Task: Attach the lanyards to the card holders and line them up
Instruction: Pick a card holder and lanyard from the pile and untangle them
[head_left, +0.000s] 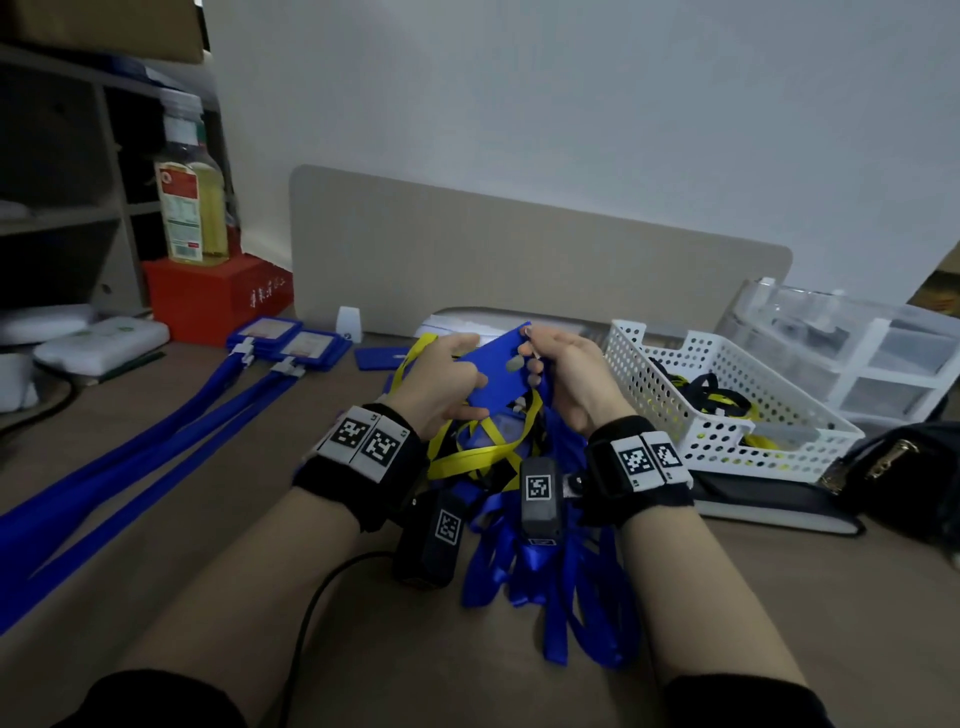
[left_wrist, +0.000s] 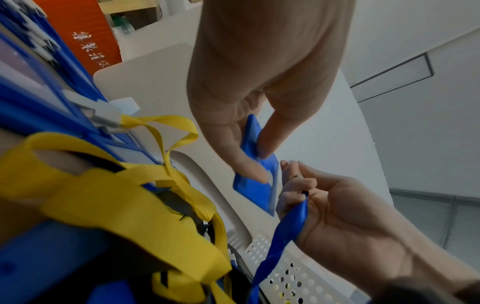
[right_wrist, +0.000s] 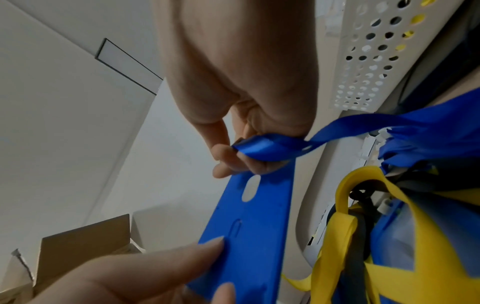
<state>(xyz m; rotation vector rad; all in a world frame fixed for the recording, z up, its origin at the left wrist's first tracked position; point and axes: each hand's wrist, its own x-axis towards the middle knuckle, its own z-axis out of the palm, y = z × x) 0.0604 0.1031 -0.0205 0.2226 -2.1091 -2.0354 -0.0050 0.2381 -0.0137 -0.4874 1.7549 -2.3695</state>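
Observation:
My left hand grips a blue card holder lifted above the desk, thumb and fingers on its faces. My right hand pinches the end of a blue lanyard right at the holder's slotted top edge. The strap trails down from that hand into a tangled pile of blue lanyards and yellow lanyards under my wrists. Two finished blue holders with their lanyards lie side by side at the left.
A white perforated basket with black-and-yellow lanyards stands at the right, a clear drawer unit behind it and a black bag beside it. A red box with a bottle and shelves stand at the left. A beige divider backs the desk.

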